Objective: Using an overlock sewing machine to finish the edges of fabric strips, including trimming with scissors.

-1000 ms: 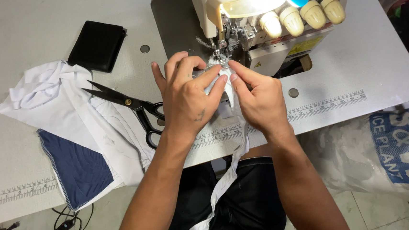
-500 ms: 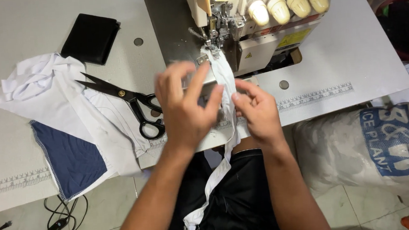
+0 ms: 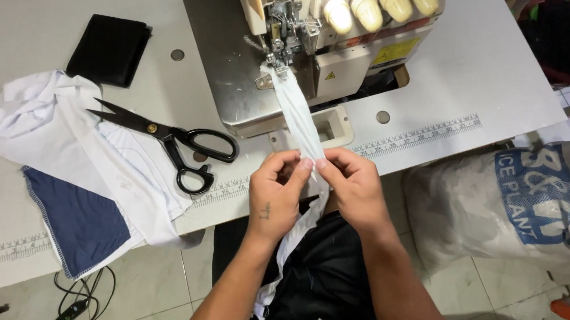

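- The white sewing table [image 3: 478, 53] filled most of the view, with a printed ruler strip along its near edge.
- A large plastic sack [image 3: 522, 203] sat on the tiled floor to the right of the person's lap.
- The overlock machine [image 3: 330, 36] stood at the table's far middle, with 4 pale thread cones on top and its lamp glaring.
- A heap of white fabric [image 3: 63, 142] lay on the left of the table, and a navy panel [image 3: 79, 221] hung partly over the near edge.
- Black scissors [image 3: 177, 144] rested shut beside that heap, blades pointing left.
- A flat black wallet [image 3: 109, 48] lay at the far left, well apart from the work.
- The white strip [image 3: 299, 122] ran taut from under the presser foot toward the table's near edge, then dropped into the lap.
- The left hand [image 3: 277, 190] and right hand [image 3: 353, 185] met at the near edge, each closed in a pinch on the strip between thumb and fingertips.
- My judgement: the 2 layers' edges needed squaring between the pinches before any feeding; even tension from both hands would keep the strip from twisting, and the fingers were best kept well back from the needle area.
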